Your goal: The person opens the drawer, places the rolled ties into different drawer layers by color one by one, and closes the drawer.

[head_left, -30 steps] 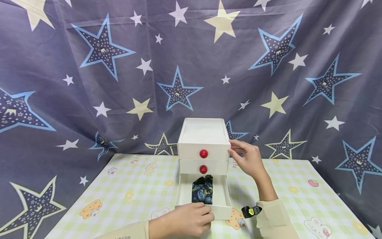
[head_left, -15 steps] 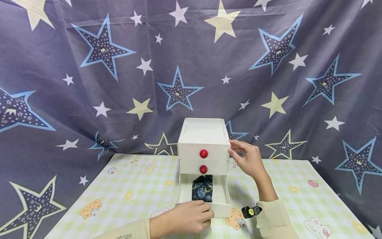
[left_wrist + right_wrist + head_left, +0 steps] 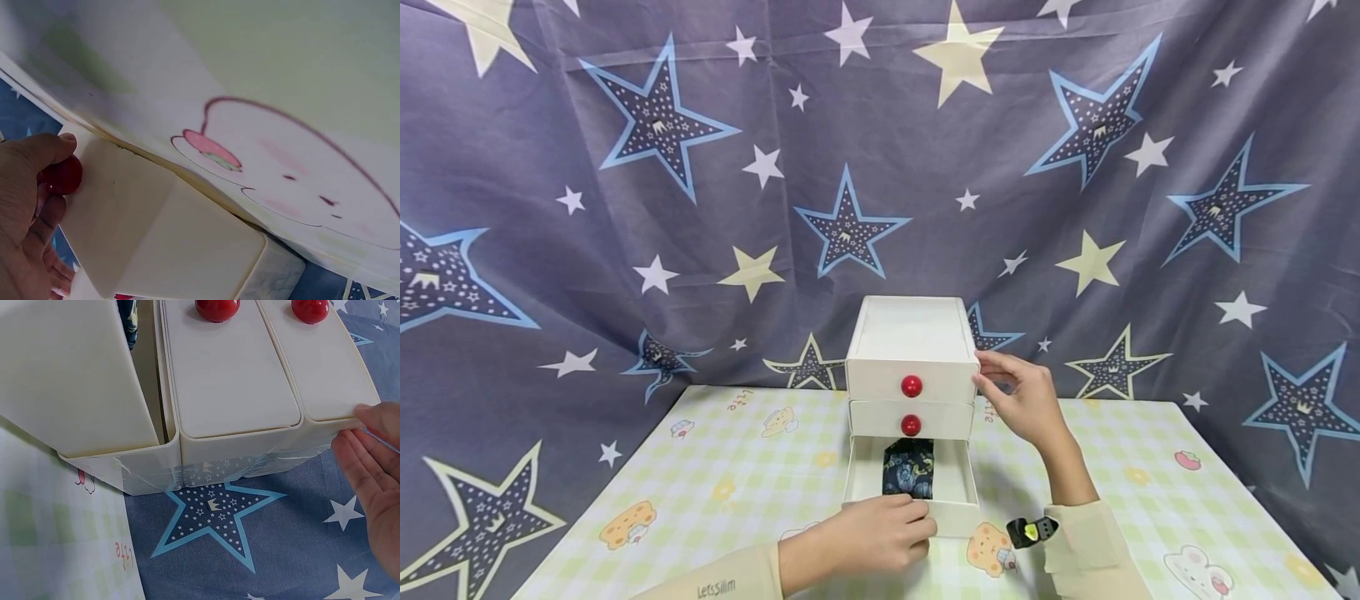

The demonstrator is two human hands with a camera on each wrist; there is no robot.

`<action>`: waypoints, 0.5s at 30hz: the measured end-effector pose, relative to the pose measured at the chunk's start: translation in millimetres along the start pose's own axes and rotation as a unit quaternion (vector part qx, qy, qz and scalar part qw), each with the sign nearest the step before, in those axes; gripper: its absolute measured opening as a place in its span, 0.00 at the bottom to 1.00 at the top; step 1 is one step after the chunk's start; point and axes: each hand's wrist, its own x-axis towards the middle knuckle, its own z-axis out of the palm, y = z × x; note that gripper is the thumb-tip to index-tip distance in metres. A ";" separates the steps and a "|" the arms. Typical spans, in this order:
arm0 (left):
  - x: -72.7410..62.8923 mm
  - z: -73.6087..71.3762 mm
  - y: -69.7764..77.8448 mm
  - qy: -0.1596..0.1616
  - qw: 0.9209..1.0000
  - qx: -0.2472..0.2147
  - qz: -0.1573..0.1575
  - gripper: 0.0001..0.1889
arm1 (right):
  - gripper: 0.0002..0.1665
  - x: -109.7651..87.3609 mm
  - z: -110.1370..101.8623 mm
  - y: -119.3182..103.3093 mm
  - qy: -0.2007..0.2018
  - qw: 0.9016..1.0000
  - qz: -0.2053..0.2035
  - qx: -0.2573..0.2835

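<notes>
A white cabinet [image 3: 913, 329] with three stacked drawers stands on the table. Its bottom drawer [image 3: 956, 475] is pulled part way out, and a dark patterned necktie [image 3: 908, 469] lies folded inside. My left hand [image 3: 880, 533] is at the front of that drawer; the left wrist view shows its thumb and fingers gripping the red knob [image 3: 64, 175]. With my right hand [image 3: 1024, 402] I hold the cabinet's upper right front corner, the thumb at the front edge and the fingers along the side wall in the right wrist view.
The upper two drawers are closed, each with a red knob [image 3: 912, 386] in front. A checked cloth with cartoon prints covers the table [image 3: 760, 475]. Close behind the cabinet hangs a purple-grey star curtain [image 3: 880, 133]. A black strap [image 3: 1032, 531] sits at my right sleeve.
The bottom drawer has slid a little further into the cabinet, my left hand moving with it. Less of the necktie shows. My right hand has stayed at the corner.
</notes>
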 end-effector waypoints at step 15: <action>-1.9 5.3 -6.3 -0.015 1.000 0.001 -0.015 0.09 | 0.20 -0.2 0.3 1.9 0.002 1.000 0.000 0.005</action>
